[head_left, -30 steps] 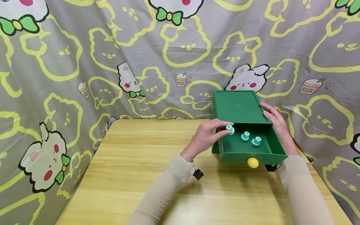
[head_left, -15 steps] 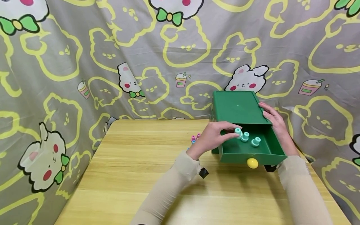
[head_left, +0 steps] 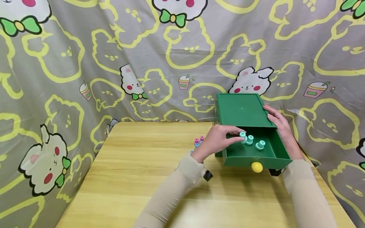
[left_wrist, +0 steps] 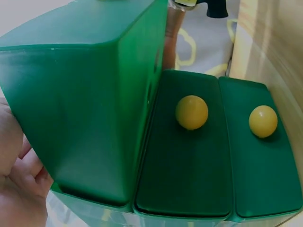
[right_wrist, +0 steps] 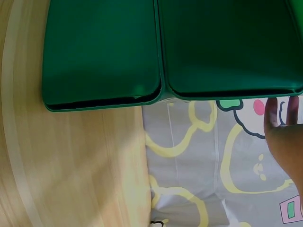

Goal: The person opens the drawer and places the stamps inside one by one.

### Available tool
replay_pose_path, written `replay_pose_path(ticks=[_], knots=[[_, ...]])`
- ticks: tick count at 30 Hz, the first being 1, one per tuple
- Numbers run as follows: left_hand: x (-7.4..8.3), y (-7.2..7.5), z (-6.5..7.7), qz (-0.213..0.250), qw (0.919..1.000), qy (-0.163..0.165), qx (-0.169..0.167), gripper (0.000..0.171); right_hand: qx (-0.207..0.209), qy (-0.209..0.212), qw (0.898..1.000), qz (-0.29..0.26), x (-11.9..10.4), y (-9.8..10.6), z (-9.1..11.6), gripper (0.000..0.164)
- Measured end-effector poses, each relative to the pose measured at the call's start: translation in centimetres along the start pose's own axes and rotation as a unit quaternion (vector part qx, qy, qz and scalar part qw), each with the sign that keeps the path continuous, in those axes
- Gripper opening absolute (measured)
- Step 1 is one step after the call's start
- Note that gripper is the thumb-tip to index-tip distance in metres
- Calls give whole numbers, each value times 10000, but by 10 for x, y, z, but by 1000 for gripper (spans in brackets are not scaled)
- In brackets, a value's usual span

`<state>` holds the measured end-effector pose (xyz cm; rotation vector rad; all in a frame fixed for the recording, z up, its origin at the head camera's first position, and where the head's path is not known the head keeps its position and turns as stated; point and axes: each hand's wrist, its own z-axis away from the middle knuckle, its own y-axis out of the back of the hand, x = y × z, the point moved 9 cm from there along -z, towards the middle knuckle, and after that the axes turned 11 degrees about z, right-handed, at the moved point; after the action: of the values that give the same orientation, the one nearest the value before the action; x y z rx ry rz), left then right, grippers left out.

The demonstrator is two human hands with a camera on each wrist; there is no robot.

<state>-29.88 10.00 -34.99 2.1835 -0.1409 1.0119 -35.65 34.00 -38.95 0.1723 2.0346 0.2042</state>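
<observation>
In the head view, my left hand [head_left: 218, 139] pinches a mint-green peg-shaped piece [head_left: 242, 135] between thumb and fingers, low inside the pulled-out top drawer [head_left: 258, 161] of a small green cabinet [head_left: 240, 109]. Two like pieces are in that drawer: one peg [head_left: 249, 140] right beside the pinched one, another peg [head_left: 260, 145] farther right. A yellow knob [head_left: 257, 167] sits on the drawer front. My right hand [head_left: 280, 123] rests along the cabinet's right side, fingers extended near its top edge. The left wrist view shows the left hand [left_wrist: 21, 179] by the drawer's outer wall, its fingertips hidden.
Small pink pegs [head_left: 196, 140] and blue pegs [head_left: 196, 145] stand on the wooden table [head_left: 137, 164], partly behind the left wrist. Two pushed-in drawers lie below the top one, with yellow knobs [left_wrist: 191, 112]. A printed curtain [head_left: 182, 53] hangs behind the table.
My left hand has moved right and slightly down with its mint-green peg, to just beside another one. The pink and blue pegs have come into view. The right hand stays on the cabinet.
</observation>
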Motion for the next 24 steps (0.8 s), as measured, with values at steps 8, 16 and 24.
replay_pose_path(ticks=[8,16,24], knots=[[0,-5,-6,-686,9967,248,-364,28,18,-60,10000,51,2,0,1,42],[2,-11,-12,-1266,9873,421,-867,27,56,-42,10000,-24,0,0,1,42],[0,-16,-15,-1626,9773,660,-1188,25,25,-16,10000,-89,-1,-1,1,42]])
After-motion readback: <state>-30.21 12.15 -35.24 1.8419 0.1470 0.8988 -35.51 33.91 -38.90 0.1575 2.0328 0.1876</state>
